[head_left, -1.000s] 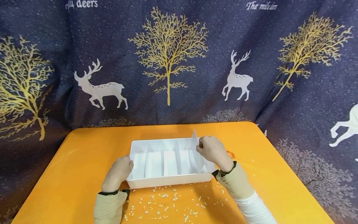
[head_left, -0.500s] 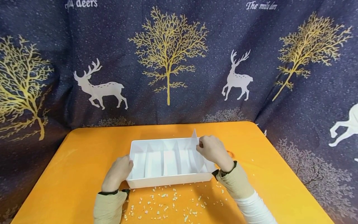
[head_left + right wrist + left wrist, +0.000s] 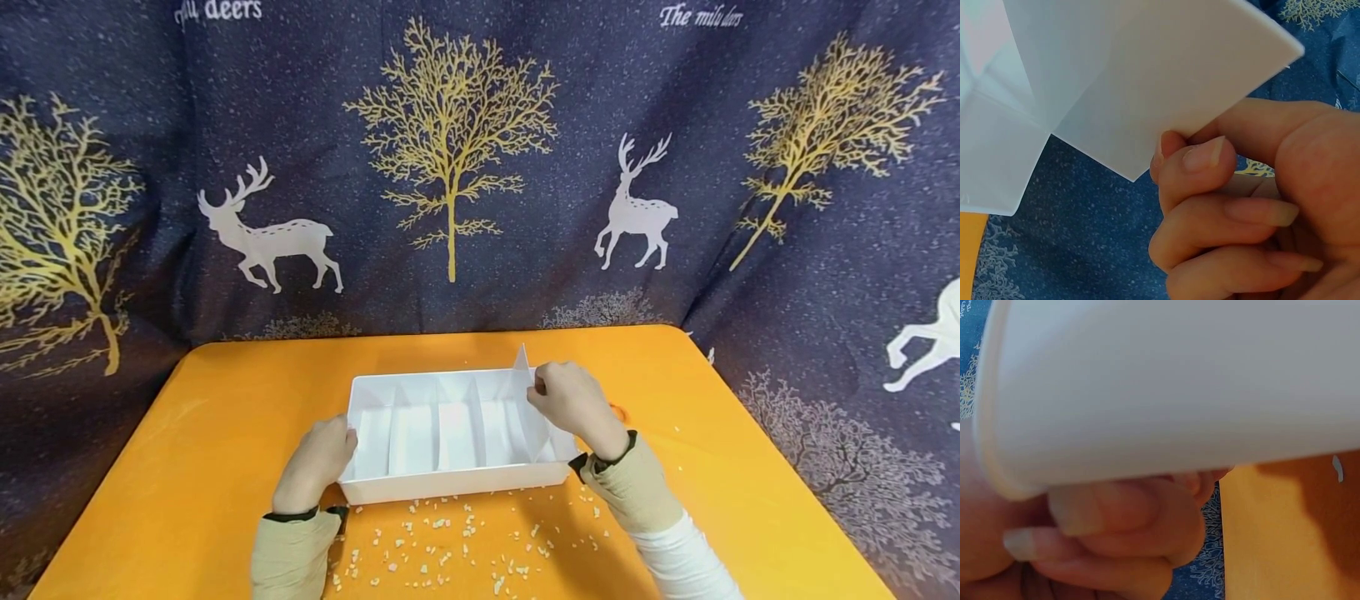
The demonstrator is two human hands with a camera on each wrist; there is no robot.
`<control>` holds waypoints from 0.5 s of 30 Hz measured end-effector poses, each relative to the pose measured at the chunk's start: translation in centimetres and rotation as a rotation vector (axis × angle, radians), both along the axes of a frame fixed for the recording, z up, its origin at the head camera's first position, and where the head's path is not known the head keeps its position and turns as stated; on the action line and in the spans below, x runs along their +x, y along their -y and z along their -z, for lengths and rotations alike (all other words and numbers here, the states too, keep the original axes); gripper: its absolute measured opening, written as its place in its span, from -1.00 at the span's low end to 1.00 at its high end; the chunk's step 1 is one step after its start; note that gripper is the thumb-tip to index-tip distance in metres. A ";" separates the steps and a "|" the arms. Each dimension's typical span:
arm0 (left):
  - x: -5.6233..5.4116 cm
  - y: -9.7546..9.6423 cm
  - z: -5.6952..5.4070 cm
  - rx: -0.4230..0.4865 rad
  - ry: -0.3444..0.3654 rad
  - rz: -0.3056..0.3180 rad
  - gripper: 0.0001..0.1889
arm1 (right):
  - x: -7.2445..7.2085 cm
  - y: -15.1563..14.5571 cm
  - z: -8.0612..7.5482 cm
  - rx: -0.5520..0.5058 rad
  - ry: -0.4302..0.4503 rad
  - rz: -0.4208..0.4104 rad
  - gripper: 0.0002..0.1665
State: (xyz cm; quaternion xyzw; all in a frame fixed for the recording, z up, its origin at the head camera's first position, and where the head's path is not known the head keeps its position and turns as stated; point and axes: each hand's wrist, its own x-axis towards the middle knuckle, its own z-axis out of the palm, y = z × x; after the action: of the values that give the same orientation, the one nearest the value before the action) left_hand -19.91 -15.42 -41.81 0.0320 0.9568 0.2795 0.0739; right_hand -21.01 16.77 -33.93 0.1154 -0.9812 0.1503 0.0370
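Observation:
A white divided box (image 3: 457, 483) stands on the orange table, with thin upright partitions across its inside. My left hand (image 3: 317, 462) holds its left end; in the left wrist view the curled fingers (image 3: 1125, 534) lie against the white wall (image 3: 1172, 394). Near the right end, my right hand (image 3: 573, 404) pinches a thin white divider (image 3: 521, 362), whose top corner sticks up above the rim. In the right wrist view the divider (image 3: 1141, 81) slants, one edge between thumb and index finger. The hand hides part of the box's right end.
Pale crumbs or flakes (image 3: 441, 523) lie scattered on the orange table (image 3: 247, 400) in front of the box. A small orange loop (image 3: 618, 412) lies beyond the right wrist, mostly hidden. Dark cloth (image 3: 480, 308) with deer and trees hangs behind the table.

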 end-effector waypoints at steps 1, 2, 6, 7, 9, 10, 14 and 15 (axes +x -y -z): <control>0.0 0.0 0.0 0.000 0.001 -0.001 -0.65 | 0.0 0.0 0.0 0.001 -0.001 0.001 -0.45; 0.0 0.0 0.0 0.001 0.002 -0.001 -0.65 | 0.0 0.0 0.0 0.001 -0.002 0.001 -0.45; 0.0 0.0 0.0 0.000 0.002 -0.003 -0.65 | 0.0 0.0 0.0 0.001 -0.006 0.001 -0.45; 0.0 0.0 0.0 0.000 0.000 -0.003 -0.65 | 0.0 0.0 -0.1 0.001 -0.006 0.000 -0.46; 0.0 0.0 0.0 -0.001 -0.001 -0.004 -0.65 | 0.0 0.0 -0.1 0.001 -0.002 0.002 -0.46; 0.0 0.0 0.1 -0.002 -0.001 -0.003 -0.64 | 0.0 0.0 -0.1 0.001 0.001 0.003 -0.46; -0.1 0.0 0.1 -0.007 -0.003 -0.001 -0.64 | 0.0 -0.1 -0.2 0.005 0.007 0.004 -0.47; -0.1 0.0 0.1 -0.009 -0.006 0.001 -0.64 | 0.0 -0.1 -0.2 0.006 0.006 0.003 -0.47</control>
State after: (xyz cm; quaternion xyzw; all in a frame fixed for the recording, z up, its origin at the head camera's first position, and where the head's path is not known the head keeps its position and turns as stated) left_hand -19.98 -15.39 -41.87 0.0330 0.9582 0.2749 0.0715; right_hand -21.06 16.88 -33.76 0.1137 -0.9819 0.1476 0.0340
